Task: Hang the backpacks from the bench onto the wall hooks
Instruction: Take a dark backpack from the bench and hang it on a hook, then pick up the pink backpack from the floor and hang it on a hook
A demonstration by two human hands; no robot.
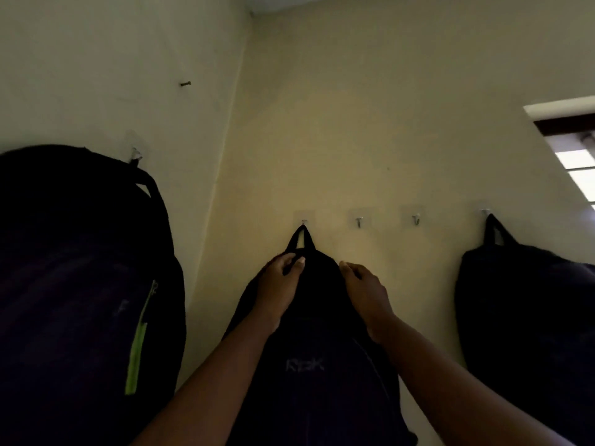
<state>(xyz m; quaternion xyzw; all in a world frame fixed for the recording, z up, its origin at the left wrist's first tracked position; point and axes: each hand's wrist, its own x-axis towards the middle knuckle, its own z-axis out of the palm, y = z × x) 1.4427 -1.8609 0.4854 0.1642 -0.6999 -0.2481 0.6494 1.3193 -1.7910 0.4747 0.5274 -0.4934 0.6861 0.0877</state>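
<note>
A dark backpack (318, 375) with pale lettering hangs in the middle, its top loop (302, 240) over a small metal wall hook (303, 222). My left hand (279, 286) grips the top of this backpack just below the loop. My right hand (367, 289) rests on its upper right shoulder, fingers curled against the fabric. A second dark backpack with a lime-green zip (80, 284) hangs from a hook (136, 154) on the left wall. A third dark backpack (528, 317) hangs from the rightmost hook (485, 212).
Two bare hooks (359, 222) (416, 219) sit between the middle and right backpacks. A nail (185, 84) sticks out high on the left wall. The walls meet in a corner (231, 130). A window (579, 169) shows at the right edge.
</note>
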